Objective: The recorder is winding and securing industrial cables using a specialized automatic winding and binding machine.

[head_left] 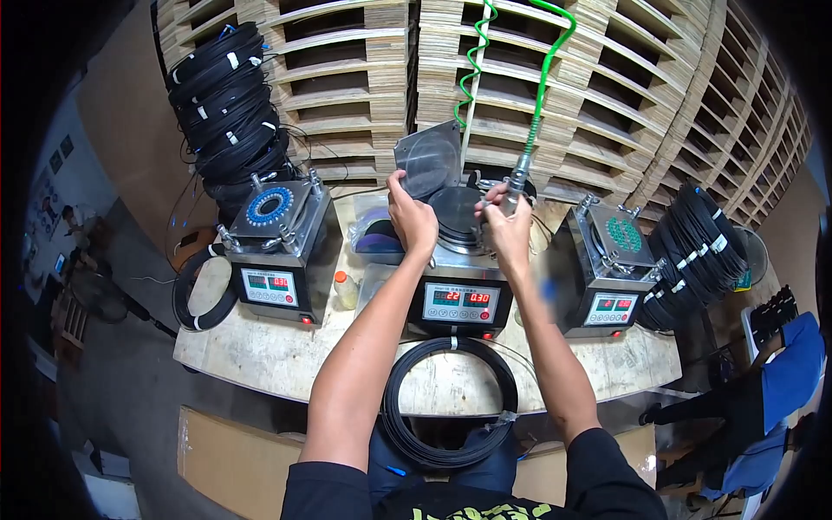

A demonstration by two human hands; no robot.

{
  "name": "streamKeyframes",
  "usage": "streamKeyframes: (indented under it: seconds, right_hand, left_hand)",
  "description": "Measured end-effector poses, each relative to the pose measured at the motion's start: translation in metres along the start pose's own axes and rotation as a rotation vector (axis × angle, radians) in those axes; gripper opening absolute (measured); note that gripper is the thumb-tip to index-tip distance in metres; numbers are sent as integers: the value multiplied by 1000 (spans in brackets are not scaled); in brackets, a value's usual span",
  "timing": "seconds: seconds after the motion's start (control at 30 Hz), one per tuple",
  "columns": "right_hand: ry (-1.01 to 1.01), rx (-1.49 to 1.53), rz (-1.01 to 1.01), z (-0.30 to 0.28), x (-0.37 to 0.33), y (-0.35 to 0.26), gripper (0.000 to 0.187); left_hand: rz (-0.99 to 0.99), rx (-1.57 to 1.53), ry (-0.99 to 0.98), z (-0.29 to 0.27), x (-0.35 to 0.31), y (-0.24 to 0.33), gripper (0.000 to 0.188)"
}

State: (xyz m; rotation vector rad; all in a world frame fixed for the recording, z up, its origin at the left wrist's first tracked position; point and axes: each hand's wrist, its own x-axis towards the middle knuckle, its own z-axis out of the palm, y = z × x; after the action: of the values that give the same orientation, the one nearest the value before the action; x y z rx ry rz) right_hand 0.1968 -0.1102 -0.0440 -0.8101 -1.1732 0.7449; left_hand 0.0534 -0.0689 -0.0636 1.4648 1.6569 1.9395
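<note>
1. Centrally, we list the left hand (414,224), fingers bent and pinching the left edge of a square metal plate.
2. Metal plate (431,163): upper middle of the frame, tilted up, its lower edge near a round dark disc (457,211); whether they touch, we cannot tell.
3. Right hand (509,227): right of centre, wrapped around a metal air gun (519,176), which joins a green hose (544,74) rising to the top edge.
4. Middle machine (460,302): bears the disc; our forearms pass on either side of its display.
5. Left machine (273,282) and right machine (608,307): each well apart from the middle one. A bottle (345,293) with an orange cap stands in the left gap; our right forearm crosses the right gap.
6. Tabletop (247,347): curved front edge across the lower frame; a black cable coil (397,416) overhangs it.
7. Cable stacks (225,113) bound the upper left, with more coils (698,251) at right.
8. Wooden pallets (342,82): close behind, limiting room beyond the machines.
</note>
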Motion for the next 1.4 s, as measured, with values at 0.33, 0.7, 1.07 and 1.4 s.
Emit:
streamKeyframes:
  seconds: [0.33,0.7,1.07,1.4]
  right_hand:
    - [-22,127,-37,33,10,1,13]
    - [18,242,-30,41,37,-9,11]
    - [156,-57,-124,25,60,18,9]
    - [154,31,-173,-15,77,-13,8]
  left_hand:
    - [-116,-26,-12,4,-1,-5,38]
    - [-48,8,-23,5,-1,-9,37]
    - [-41,23,-31,4,0,-8,36]
    - [216,304,84,-6,-10,24,25]
